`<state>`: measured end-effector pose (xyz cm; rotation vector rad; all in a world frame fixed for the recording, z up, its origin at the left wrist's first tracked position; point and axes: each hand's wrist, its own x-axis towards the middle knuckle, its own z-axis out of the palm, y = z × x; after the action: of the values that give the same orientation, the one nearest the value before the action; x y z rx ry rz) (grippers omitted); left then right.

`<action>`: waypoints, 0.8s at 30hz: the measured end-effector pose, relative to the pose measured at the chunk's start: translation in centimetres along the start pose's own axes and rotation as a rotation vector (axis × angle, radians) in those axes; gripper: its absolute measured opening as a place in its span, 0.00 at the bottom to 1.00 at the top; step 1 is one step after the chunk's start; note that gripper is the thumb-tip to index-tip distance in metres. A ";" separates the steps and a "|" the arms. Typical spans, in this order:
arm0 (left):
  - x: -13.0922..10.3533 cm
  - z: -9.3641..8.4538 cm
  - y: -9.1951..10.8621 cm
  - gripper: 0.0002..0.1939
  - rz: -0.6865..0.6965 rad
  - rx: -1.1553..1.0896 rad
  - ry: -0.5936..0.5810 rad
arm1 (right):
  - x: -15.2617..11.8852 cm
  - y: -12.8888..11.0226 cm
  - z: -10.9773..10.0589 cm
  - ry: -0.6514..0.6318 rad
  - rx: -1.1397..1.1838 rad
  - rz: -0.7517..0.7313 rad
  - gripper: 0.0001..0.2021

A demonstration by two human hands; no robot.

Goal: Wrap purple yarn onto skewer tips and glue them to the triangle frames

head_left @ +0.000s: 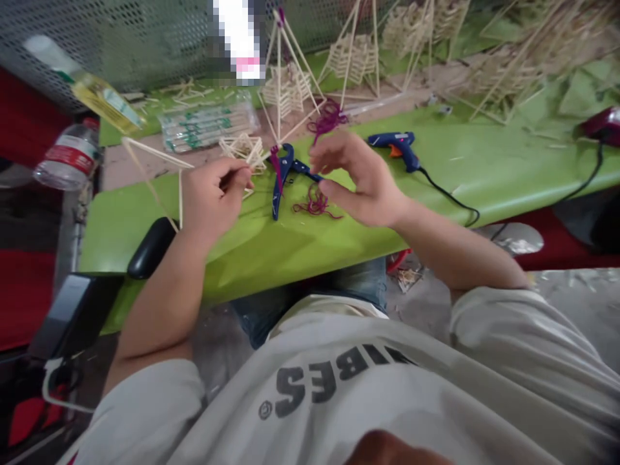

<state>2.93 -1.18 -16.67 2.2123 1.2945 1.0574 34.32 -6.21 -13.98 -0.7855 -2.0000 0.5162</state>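
My left hand [213, 194] is closed in a pinch on a frame of thin wooden sticks [155, 153], which reaches out to the left behind the hand. Purple yarn [276, 161] is tied round the stick tip on the right of the fingers and hangs down. To the right, my right hand [361, 181] is held with curved fingers, thumb and fingertips apart and nothing visible between them. Blue-handled pliers [283, 174] lie on the green table between the hands. Loose purple yarn [317, 203] lies below the right fingertips, and another purple bundle [328, 116] lies beyond them.
A blue glue gun [400, 145] with a black cord lies right of my right hand. Several stick pyramids [289, 90] stand along the back. Packed sticks [208, 126], a yellow-liquid bottle [106, 100] and a water bottle [70, 155] are at the left. The green table [300, 258] ends before my lap.
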 end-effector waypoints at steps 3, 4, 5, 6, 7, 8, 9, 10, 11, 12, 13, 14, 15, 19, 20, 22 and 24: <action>0.1 -0.1 -0.2 0.12 0.037 0.010 0.088 | 4.5 2.7 1.7 -0.013 -0.032 -0.056 0.25; 0.2 -0.1 -0.2 0.11 0.047 0.011 0.103 | 5.4 3.7 2.3 -0.015 -0.004 -0.062 0.28; 0.2 -0.2 -0.1 0.10 0.052 0.009 0.111 | 6.0 4.5 2.9 -0.016 0.044 -0.055 0.31; 0.2 -0.2 0.0 0.10 0.050 0.006 0.111 | 6.3 5.2 3.5 -0.010 0.106 -0.039 0.34; 0.2 -0.3 0.2 0.11 0.045 0.006 0.104 | 6.2 5.8 4.2 -0.001 0.174 -0.021 0.36; 0.2 -0.3 0.5 0.11 0.039 0.006 0.099 | 5.9 6.3 4.9 0.017 0.240 0.007 0.37; 0.2 -0.4 0.8 0.12 0.037 0.010 0.094 | 5.4 6.5 5.7 0.039 0.302 0.037 0.38; 0.1 -0.4 1.1 0.12 0.040 0.019 0.092 | 4.8 6.6 6.4 0.049 0.357 0.067 0.38; 0.0 -0.4 1.4 0.12 0.052 0.028 0.098 | 4.2 6.6 7.0 0.054 0.404 0.101 0.38; -0.2 -0.4 1.7 0.11 0.069 0.040 0.104 | 3.6 6.4 7.6 0.063 0.438 0.135 0.37; -0.3 -0.4 1.9 0.10 0.092 0.053 0.112 | 3.1 6.1 7.9 0.069 0.462 0.165 0.36; -0.5 -0.4 2.2 0.10 0.116 0.068 0.118 | 2.8 5.8 8.2 0.074 0.475 0.188 0.35; -0.6 -0.4 2.3 0.09 0.138 0.084 0.121 | 2.6 5.5 8.3 0.073 0.479 0.201 0.35; -0.8 -0.5 2.8 0.08 0.164 0.134 0.111 | 2.3 4.7 7.2 0.078 0.398 0.147 0.37; -0.8 -0.5 2.9 0.08 0.161 0.139 0.108 | 2.3 4.6 6.7 0.095 0.348 0.114 0.39; -0.8 -0.6 2.9 0.07 0.159 0.147 0.109 | 2.4 4.7 5.6 0.131 0.207 0.054 0.43; -0.7 -0.6 2.9 0.07 0.156 0.153 0.121 | 2.5 4.7 4.6 0.129 0.045 0.027 0.45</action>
<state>3.96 -3.34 -14.71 2.4301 1.3087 1.2027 30.93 -1.35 -17.82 -0.7997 -1.8551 0.5112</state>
